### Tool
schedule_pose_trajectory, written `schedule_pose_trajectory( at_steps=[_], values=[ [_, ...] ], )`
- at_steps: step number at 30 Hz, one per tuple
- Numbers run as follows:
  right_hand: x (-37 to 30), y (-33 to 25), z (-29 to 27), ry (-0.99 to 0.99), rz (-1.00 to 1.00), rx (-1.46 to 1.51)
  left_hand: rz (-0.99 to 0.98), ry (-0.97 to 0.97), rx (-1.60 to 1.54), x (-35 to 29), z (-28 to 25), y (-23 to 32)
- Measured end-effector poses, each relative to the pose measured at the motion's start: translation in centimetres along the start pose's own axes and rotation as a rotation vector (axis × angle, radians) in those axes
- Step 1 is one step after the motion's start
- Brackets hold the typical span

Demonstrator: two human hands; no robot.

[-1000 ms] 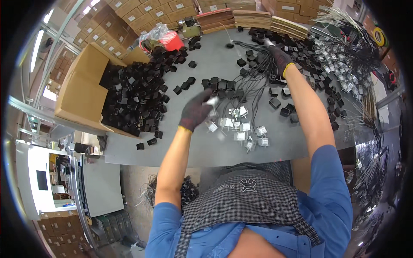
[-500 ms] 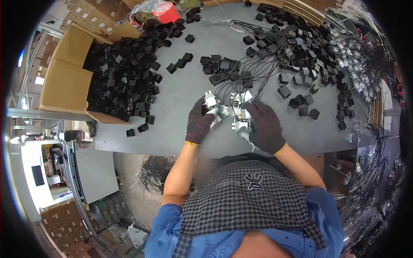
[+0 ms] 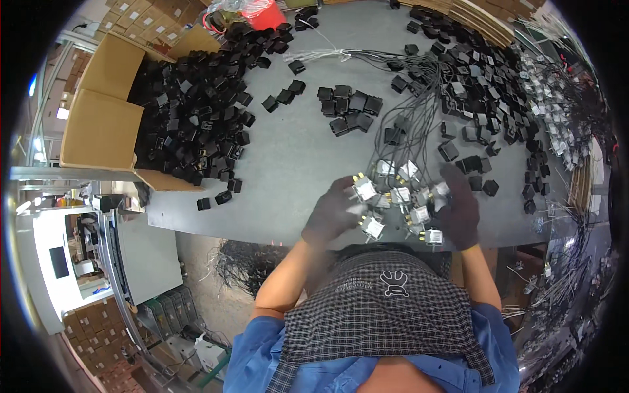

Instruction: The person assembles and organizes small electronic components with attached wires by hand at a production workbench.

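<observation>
I have both gloved hands low over the near edge of the worktop (image 3: 282, 164), one on each side of a loose cluster of plugs (image 3: 401, 195) with silvery faces and, on several, brass-coloured pins. The left hand (image 3: 333, 216) is half curled, its fingers right up against the plugs at that side; the glove is blurred, so I cannot tell whether it grips one or merely touches. The right hand (image 3: 460, 213) is bent around the opposite side, with one plug by its fingers, and again I cannot tell from here if that one is pinched or just nudged. From the cluster the dark cables (image 3: 413, 124) run up the worktop, then bend left to a bundle of pale wire ends (image 3: 339, 54) at the far side. A small block of black housings (image 3: 341, 105) sits beyond the left hand, apart from the plugs; more housings are heaped by the open carton (image 3: 101, 134) on the left and across the far right. I judge the step in hand to be spreading or arranging the plugs between the two hands. The next move, to my mind, calls for a sure hold on a single plug, eased apart from its neighbours without dragging the crossed cables.
</observation>
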State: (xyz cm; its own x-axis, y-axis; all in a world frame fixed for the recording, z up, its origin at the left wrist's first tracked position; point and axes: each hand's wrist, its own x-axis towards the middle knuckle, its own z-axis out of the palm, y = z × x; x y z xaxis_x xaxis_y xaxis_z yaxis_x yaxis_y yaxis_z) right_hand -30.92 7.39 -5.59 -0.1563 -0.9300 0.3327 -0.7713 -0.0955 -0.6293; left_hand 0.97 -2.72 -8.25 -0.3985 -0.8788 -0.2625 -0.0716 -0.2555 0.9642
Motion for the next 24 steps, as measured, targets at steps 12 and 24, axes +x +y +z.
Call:
schedule_pose_trajectory(
  at_steps=[12,24],
  values=[
    [2.6,-6.7,4.3,-0.186,-0.178,-0.163,0.501,0.659,1.272,19.4,-15.3,7.4],
    [3.6,-5.9,2.7,-0.206,-0.075,-0.077,0.608,0.255,1.228,20.2,-3.4,3.6]
  ],
)
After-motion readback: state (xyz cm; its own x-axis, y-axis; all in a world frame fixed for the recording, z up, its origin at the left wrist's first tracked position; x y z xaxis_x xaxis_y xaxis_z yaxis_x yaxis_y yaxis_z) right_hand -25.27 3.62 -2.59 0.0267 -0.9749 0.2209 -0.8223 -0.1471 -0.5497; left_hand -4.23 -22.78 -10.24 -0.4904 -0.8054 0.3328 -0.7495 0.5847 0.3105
